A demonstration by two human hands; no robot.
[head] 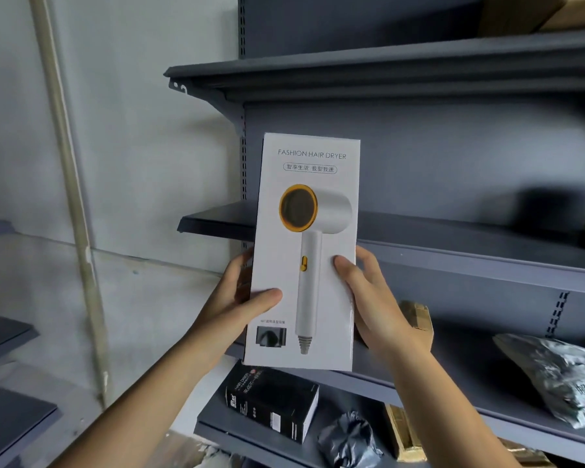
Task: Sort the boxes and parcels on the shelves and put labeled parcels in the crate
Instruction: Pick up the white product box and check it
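A tall white hair dryer box (321,292) with a printed dryer picture is held upright in front of the grey shelving, its front face toward me. My left hand (240,298) grips its left edge, thumb across the front. My right hand (372,298) grips its right edge, thumb on the front and fingers behind. No shipping label shows on the visible face. Below it a black hair dryer box (274,403) lies on a lower shelf.
Grey metal shelves (453,238) fill the right side. A silver plastic parcel (561,376) lies on the shelf at right, a dark crumpled bag (348,440) and brown cardboard boxes (416,319) lower down. A pale wall and a pipe (65,163) stand at left.
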